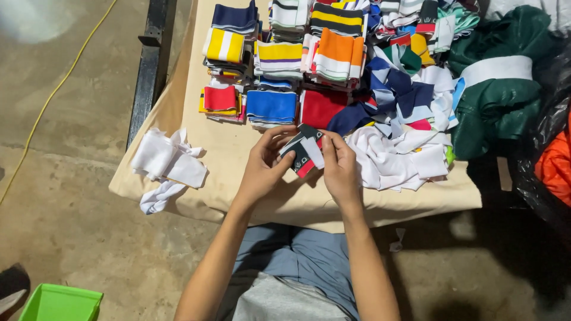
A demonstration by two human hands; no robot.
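Resting between both hands point(300, 163), small folded fabric piece point(304, 150), black, white, red

L hand point(262, 166) + R hand point(340, 169) — both pinching

This looks like a small garment or textile workshop. A work table draped in beige cloth point(226, 148) carries sorted stacks of folded striped knit fabric pieces in yellow, orange, blue and red point(279, 59) toward twelve o'clock, with a loose heap of white and navy offcuts point(398, 154) and a bundled dark green fabric roll point(499, 95) at two o'clock. The bare concrete floor point(65, 196) at nine o'clock, crossed by a yellow cable point(53, 92), suits a plain production space.
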